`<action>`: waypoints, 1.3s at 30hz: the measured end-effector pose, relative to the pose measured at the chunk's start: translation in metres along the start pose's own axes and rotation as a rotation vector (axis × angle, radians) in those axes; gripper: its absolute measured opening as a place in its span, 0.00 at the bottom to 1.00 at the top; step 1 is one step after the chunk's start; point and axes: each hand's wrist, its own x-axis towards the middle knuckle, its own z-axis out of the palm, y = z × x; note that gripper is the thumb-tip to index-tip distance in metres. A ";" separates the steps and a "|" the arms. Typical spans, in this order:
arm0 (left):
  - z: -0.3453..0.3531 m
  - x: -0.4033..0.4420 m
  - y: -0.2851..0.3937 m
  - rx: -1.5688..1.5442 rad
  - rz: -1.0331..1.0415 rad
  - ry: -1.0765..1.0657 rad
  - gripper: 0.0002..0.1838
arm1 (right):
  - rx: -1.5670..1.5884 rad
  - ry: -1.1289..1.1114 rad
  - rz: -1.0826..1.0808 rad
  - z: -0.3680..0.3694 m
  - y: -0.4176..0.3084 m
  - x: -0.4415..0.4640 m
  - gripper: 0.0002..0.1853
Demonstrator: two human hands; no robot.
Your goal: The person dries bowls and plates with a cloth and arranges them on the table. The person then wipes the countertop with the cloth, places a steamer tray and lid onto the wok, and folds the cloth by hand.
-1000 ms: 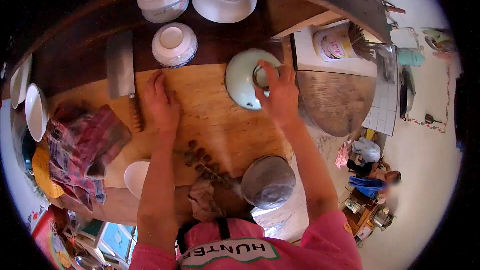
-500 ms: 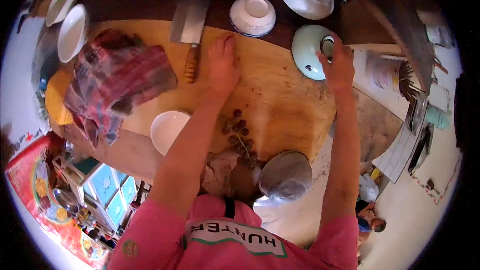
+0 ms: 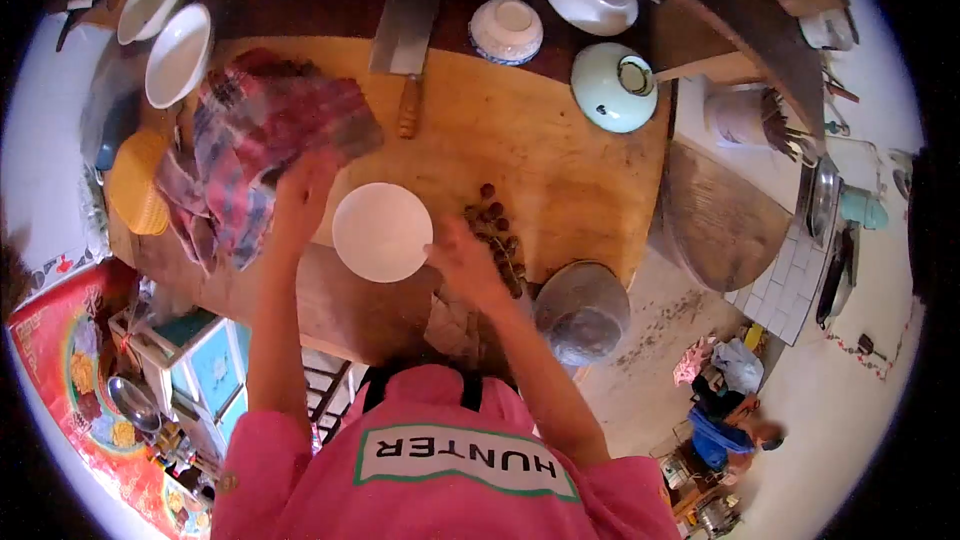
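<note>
From my end of the head feed: biggest thing is the wood table (image 3: 560,170), pale top w/ a darker strip on the wearer's side. Next, the plaid cloth (image 3: 290,105), red/grey, heaped on the L part of the tabletop. Cleaver (image 3: 405,52) lies R of it, blade pointing away from wearer, handle toward. White bowl (image 3: 382,232) is upright on the near side of the table, btwn the two hands; I see its bare inside. Round metal container (image 3: 582,310) sits at the near R edge. Far R, pale green bowl (image 3: 605,85), upside down, foot ring up; just beyond & L of it, a smaller patterned bowl (image 3: 505,32), also inverted. L hand (image 3: 306,185) is at the cloth's near R edge, blurred; can't tell from here if it's gripping. R hand (image 3: 465,262) is at the white bowl's R rim, thumb & fingers apart, nothing clamped AFAICT; contact w/ rim unclear, motion blur. Smallest: dark fruit cluster (image 3: 497,210), on its stem just R of that hand, running down toward the container.
</note>
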 end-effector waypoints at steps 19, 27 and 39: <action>0.063 -0.077 -0.023 -0.758 -0.516 -0.219 0.18 | 0.645 -0.237 0.042 -0.033 -0.022 -0.018 0.45; 0.122 -0.033 0.035 -0.980 -0.506 -0.309 0.21 | 0.497 0.080 -0.083 -0.077 -0.049 -0.015 0.44; 0.125 0.013 0.037 -0.677 -0.315 -0.099 0.13 | -0.132 0.609 -0.332 -0.187 -0.094 0.097 0.37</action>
